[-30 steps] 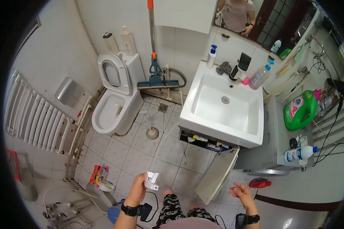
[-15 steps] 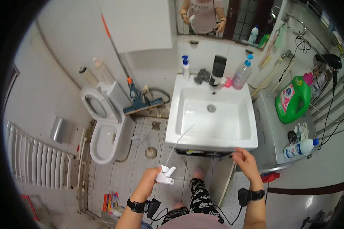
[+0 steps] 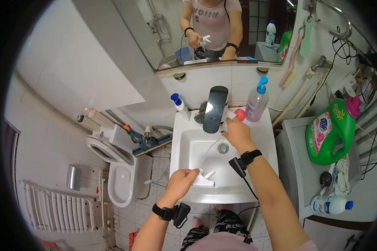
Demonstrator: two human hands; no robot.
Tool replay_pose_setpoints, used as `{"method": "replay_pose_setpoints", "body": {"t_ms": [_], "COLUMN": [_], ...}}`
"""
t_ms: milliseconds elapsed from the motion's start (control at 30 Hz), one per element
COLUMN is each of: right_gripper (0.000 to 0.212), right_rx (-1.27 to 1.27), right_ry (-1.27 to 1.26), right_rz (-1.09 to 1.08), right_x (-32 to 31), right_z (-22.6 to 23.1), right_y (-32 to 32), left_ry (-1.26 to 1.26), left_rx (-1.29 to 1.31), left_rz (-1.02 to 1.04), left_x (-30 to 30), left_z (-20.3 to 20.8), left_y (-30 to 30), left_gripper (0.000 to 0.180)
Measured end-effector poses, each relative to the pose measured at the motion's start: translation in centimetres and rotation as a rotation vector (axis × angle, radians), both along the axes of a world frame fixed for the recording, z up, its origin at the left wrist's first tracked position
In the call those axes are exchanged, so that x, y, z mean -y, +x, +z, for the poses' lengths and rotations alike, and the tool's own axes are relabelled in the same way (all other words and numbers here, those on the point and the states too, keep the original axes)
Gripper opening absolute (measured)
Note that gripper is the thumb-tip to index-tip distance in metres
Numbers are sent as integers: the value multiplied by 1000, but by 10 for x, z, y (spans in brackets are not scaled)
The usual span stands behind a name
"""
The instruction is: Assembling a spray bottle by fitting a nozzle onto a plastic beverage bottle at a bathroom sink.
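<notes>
My left hand (image 3: 181,183) is closed around a white trigger sprayer head (image 3: 204,180) over the front rim of the white washbasin (image 3: 178,154). From the sprayer a thin, pale dip tube (image 3: 208,149) curves up over the bowl. My right hand (image 3: 238,134) reaches across the basin to the right side of the tap (image 3: 215,109), which has a long dark top. Its thumb and forefinger are apart near the tap; the other fingers are partly hidden, and whether they touch it I cannot tell. Below the right hand lies the metal drain (image 3: 223,148).
On the basin's back ledge stand a white bottle with a blue pump (image 3: 180,107), a dark scouring pad (image 3: 201,113), a pink item (image 3: 240,114) and a clear pump bottle (image 3: 256,102). A green detergent jug (image 3: 333,131) and white bottle (image 3: 330,205) are at right; the toilet (image 3: 122,184) is left.
Both hands have moved forward over the basin, the left carrying the sprayer head. My right hand has gone from the basin's front edge to beside the tap. The view has shifted closer to the basin.
</notes>
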State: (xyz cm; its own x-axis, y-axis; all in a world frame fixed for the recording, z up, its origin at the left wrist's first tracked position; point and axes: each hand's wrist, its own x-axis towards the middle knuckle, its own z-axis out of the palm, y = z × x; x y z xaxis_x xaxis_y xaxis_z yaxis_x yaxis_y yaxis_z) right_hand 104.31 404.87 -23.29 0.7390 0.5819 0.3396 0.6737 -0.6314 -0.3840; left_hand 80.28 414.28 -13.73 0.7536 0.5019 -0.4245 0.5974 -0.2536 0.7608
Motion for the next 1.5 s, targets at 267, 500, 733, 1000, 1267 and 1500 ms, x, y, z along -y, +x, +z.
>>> {"method": "replay_pose_setpoints", "body": {"t_ms": [267, 500, 733, 1000, 1267, 1500], "right_gripper": [18, 11, 25, 56, 51, 58], "right_rx": [194, 239, 166, -421, -1154, -1378], "right_ry": [-230, -290, -143, 97, 404, -225], "right_rz": [141, 74, 11, -3, -209, -553], "right_x": [-13, -10, -7, 110, 277, 370], "right_z": [-12, -12, -26, 33, -17, -24], "right_y": [47, 47, 42, -66, -361, -528], "left_ry": [211, 143, -110, -717, -979, -898], "left_rx": [-70, -114, -21, -19, -64, -160], "left_rz": [-144, -232, -55, 19, -311, -685], "left_x": [-9, -10, -1, -14, 1, 90], "left_z": [5, 5, 27, -5, -35, -79], "left_y": [73, 65, -49, -117, -163, -169], "left_gripper": [51, 53, 40, 31, 31, 33]}}
